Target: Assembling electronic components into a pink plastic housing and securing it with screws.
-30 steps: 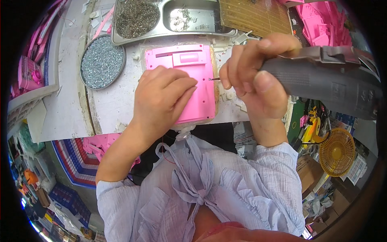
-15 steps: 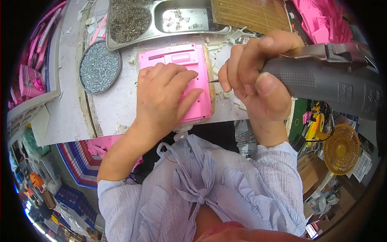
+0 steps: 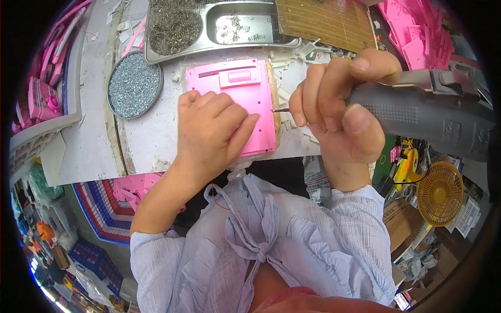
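A pink plastic housing (image 3: 265, 122) lies flat on a plastic-wrapped pad at the table's front edge, with several small holes and a raised rectangular part on its face. My left hand (image 3: 211, 125) rests over its left half, knuckles up. The fingers there are curled under, so anything between them is hidden. In my right hand (image 3: 342, 104) is a dark grey power screwdriver (image 3: 412, 112), held sideways with its body pointing right. Its thin bit (image 3: 282, 110) reaches left to the housing's right side, near a small hole; contact is hard to tell.
A round dish of small silver screws (image 3: 134, 86) stands left of the housing. Behind it, a metal tray (image 3: 224, 46) holds springs. Cardboard (image 3: 326, 23) lies at the back, pink parts (image 3: 417, 36) at the far right. White plastic scraps surround the pad. A yellow fan (image 3: 440, 193) is lower right.
My left fingers, spread over the housing before, are now curled in and drawn back slightly toward me. The screwdriver and right hand sit a little lower and farther right in view.
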### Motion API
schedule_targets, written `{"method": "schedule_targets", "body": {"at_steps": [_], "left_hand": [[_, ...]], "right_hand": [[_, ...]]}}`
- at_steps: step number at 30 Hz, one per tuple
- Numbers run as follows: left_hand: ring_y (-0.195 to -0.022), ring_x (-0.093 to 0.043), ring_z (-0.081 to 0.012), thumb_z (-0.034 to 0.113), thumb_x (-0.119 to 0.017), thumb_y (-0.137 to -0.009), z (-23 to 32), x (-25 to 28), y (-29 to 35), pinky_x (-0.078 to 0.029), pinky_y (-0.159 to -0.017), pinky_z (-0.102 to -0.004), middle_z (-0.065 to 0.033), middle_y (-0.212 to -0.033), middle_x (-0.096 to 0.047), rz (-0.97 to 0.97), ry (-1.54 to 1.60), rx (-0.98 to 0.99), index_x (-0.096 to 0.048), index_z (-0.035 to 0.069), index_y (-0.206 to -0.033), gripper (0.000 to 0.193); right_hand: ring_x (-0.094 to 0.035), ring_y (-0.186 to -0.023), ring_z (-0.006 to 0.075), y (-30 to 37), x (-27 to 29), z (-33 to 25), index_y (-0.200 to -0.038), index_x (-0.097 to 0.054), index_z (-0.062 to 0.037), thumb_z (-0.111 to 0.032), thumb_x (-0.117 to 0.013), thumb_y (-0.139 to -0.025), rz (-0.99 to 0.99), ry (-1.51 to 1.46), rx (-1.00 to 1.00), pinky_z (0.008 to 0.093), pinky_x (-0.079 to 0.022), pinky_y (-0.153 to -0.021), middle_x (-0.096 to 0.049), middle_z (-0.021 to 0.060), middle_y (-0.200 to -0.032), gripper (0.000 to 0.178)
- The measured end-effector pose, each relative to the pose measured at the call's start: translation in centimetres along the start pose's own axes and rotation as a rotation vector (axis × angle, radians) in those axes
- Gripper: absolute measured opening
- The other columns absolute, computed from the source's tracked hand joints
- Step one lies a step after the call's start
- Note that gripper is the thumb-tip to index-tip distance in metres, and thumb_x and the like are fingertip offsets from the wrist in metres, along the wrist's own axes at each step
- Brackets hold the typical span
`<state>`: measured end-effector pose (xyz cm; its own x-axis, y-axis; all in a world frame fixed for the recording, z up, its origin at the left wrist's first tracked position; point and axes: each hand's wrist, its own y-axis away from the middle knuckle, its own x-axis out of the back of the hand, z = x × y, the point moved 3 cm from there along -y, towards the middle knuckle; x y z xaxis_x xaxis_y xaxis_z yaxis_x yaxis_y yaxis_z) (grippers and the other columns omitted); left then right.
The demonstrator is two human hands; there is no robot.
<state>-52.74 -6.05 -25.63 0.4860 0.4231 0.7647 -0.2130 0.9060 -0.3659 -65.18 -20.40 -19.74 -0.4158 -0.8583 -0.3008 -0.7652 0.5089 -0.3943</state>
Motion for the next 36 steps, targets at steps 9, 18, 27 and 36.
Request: {"method": "schedule_targets", "body": {"at_steps": [9,18,27,36], "left_hand": [[-0.077,-0.061,-0.0172,0.016,-0.078,-0.082,0.5,2.3,-1.2,-0.037,-0.081,-0.0395,0.0025,-0.094,-0.071,0.118,0.051,-0.143,-0.074,0.014,-0.096,0.014],[-0.076,-0.062,-0.0163,0.015,-0.077,-0.081,2.0,0.4,-0.4,-0.039,-0.081,-0.0395,0.0016,-0.092,-0.071,0.034,-0.002,-0.191,-0.073,0.012,-0.094,0.013],[-0.078,-0.065,-0.0186,0.008,-0.077,-0.084,1.7,-0.2,1.0,-0.040,-0.077,-0.0363,-0.0026,-0.093,-0.072,0.116,0.199,-0.095,-0.072,0.010,-0.093,0.010],[-0.081,-0.068,-0.0184,-0.004,-0.074,-0.086,1.3,-2.1,3.3,-0.050,-0.070,-0.0256,-0.0105,-0.096,-0.074,0.325,1.051,0.160,-0.074,0.002,-0.101,0.016]], "right_hand": [[-0.043,-0.053,0.0132,0.7,-0.9,0.5,-0.129,-0.049,-0.0148,-0.026,-0.071,-0.093,0.021,0.010,-0.070,0.0322,-0.047,-0.054,-0.042,0.0007,-0.064,0.044],[-0.043,-0.053,0.0129,1.0,-1.1,0.0,-0.129,-0.049,-0.0149,-0.028,-0.073,-0.093,0.026,0.012,-0.066,0.0321,-0.047,-0.054,-0.043,0.0005,-0.064,0.045],[-0.046,-0.057,0.0138,1.0,-1.5,-0.9,-0.136,-0.050,-0.0161,-0.027,-0.070,-0.097,-0.037,-0.061,-0.018,0.0320,-0.047,-0.055,-0.046,0.0013,-0.068,0.045],[-0.049,-0.058,0.0133,0.4,-2.0,-2.4,-0.137,-0.050,-0.0181,-0.025,-0.069,-0.098,-0.210,-0.146,0.075,0.0307,-0.049,-0.055,-0.050,0.0010,-0.070,0.044]]}}
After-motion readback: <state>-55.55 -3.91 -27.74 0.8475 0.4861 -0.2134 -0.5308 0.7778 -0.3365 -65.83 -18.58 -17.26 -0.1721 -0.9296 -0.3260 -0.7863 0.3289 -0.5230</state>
